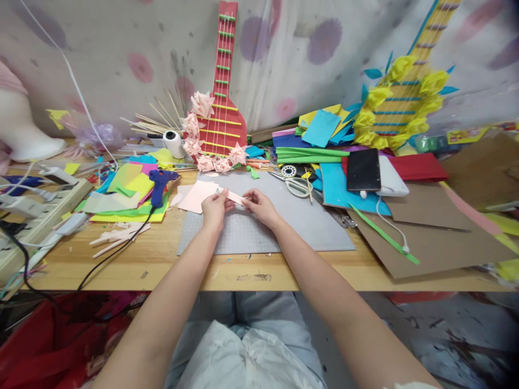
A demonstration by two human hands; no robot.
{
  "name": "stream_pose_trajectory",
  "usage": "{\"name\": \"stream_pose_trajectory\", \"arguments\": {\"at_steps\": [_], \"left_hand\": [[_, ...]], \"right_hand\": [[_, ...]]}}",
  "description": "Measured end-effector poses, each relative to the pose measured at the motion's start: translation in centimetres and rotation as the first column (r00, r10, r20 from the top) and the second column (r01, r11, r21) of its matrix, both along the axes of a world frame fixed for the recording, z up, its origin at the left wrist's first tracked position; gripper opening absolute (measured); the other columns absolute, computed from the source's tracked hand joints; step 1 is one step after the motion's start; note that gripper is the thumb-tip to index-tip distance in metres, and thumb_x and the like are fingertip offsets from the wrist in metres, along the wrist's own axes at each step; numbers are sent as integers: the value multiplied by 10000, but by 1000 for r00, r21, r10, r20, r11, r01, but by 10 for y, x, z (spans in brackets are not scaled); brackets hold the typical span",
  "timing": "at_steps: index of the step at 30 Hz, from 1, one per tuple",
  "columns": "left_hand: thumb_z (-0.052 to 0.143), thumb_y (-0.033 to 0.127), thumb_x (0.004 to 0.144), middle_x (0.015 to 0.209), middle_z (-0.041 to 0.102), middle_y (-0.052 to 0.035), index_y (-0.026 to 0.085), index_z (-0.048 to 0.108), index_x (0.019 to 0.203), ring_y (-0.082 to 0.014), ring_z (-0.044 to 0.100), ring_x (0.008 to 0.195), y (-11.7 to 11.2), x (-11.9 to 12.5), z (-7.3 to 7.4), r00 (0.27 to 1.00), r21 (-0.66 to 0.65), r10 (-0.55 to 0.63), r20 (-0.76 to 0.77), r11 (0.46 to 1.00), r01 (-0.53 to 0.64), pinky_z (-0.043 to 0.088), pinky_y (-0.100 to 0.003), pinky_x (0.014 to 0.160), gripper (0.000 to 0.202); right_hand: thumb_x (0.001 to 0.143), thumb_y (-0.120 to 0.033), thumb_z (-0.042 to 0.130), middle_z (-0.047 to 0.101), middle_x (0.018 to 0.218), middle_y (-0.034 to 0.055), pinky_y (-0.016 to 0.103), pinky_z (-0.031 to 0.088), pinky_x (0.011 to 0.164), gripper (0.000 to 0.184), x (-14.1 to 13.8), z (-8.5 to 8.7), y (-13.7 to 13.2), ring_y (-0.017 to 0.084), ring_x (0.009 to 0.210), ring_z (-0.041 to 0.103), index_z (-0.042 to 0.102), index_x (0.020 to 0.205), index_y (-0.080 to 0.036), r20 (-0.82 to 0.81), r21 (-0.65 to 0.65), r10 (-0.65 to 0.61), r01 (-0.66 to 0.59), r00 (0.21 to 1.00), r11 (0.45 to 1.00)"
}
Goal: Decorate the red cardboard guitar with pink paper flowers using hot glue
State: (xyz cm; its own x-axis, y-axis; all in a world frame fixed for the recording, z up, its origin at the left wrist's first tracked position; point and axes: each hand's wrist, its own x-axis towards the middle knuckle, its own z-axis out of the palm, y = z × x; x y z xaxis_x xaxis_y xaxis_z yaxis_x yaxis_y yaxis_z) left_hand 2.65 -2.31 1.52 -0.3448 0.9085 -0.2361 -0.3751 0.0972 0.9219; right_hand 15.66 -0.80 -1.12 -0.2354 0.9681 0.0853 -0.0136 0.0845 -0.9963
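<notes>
Between my two hands, above the grey cutting mat (259, 232), is a narrow strip of pale pink paper (235, 197). My left hand (217, 207) pinches its left end, and my right hand (259, 205) grips the right end with closed fingers. Larger pale pink paper sheets (198, 196) lie just left of my left hand, partly on the mat. Grey-handled scissors (299, 187) rest to the right of my right hand. Behind the mat stands a red paper lute (221, 127) with strings, green and yellow bars and pink paper flowers along its left side.
A blue glue gun (159, 186) rests on coloured paper sheets at left, its cord crossing the table edge. A power strip (36, 221) lies far left. To the right are a black phone (364, 170), a white power bank (392, 176), cardboard (430, 237) and a yellow-flowered lute (399, 108).
</notes>
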Motion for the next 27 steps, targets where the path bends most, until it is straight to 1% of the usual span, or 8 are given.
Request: {"name": "stream_pose_trajectory", "arguments": {"at_steps": [7, 10, 12, 14, 17, 19, 22, 27], "left_hand": [[649, 271, 710, 519, 574, -9, 110, 538, 633, -119, 595, 474, 0, 0, 0, 1000, -11, -6, -1, 1000, 6, 510, -234, 497, 211], [661, 302, 694, 512, 566, 0, 116, 528, 619, -107, 585, 472, 0, 0, -1, 1000, 15, -3, -14, 1000, 3, 515, -239, 529, 241], [678, 352, 665, 537, 577, -3, 118, 527, 622, -108, 592, 499, -1, -2, -3, 999, 51, -27, -21, 998, 28, 522, -253, 569, 282], [711, 371, 614, 590, 604, -13, 118, 542, 651, -117, 610, 556, -1, -4, -5, 995, 94, -95, -22, 991, 97, 525, -268, 616, 306], [771, 267, 510, 673, 640, -14, 121, 580, 747, -121, 613, 622, -2, -7, -9, 977, 142, -204, -65, 967, 211, 514, -276, 664, 337], [776, 206, 474, 696, 645, -6, 127, 588, 813, -119, 603, 634, -2, -8, -11, 972, 152, -216, -87, 962, 228, 506, -279, 669, 395], [765, 198, 479, 680, 635, 6, 132, 570, 865, -115, 595, 621, -2, -8, -12, 973, 158, -219, -68, 961, 227, 507, -280, 651, 437], [767, 202, 479, 637, 623, 18, 140, 536, 863, -119, 599, 604, -3, -10, -9, 963, 163, -265, -47, 949, 269, 521, -285, 626, 452]], "right_hand": [[634, -298, 610, 506, 583, -82, 242, 362, 549, 255, 2, 2, -2, 89, 534, 478, 465, 821, -203, 34, 18, -2, 2, 999, 1000], [629, -309, 616, 500, 581, -82, 244, 361, 560, 270, 2, 2, -2, 91, 543, 478, 470, 828, -200, 41, 31, -2, 1, 999, 1000], [627, -312, 616, 500, 583, -83, 246, 363, 566, 271, 2, 3, -2, 90, 543, 475, 471, 827, -200, 40, 43, -15, 13, 999, 999], [631, -318, 612, 503, 584, -81, 248, 365, 571, 268, 1, 4, -3, 89, 539, 471, 466, 824, -202, 31, 58, -28, 26, 999, 998], [645, -335, 603, 508, 595, -76, 251, 372, 581, 268, -1, 5, -5, 93, 549, 478, 460, 830, -205, 27, 71, -31, 29, 999, 997], [655, -340, 596, 513, 610, -71, 253, 378, 595, 260, -2, 6, -6, 96, 566, 485, 463, 834, -207, 49, 81, -34, 30, 998, 996], [667, -336, 588, 524, 639, -61, 256, 381, 618, 242, -3, 7, -7, 102, 601, 489, 476, 838, -208, 103, 112, -67, 55, 992, 992], [668, -334, 589, 525, 665, -48, 251, 367, 621, 240, -2, 8, -8, 107, 624, 480, 488, 841, -201, 117, 152, -117, 98, 986, 983]]}}
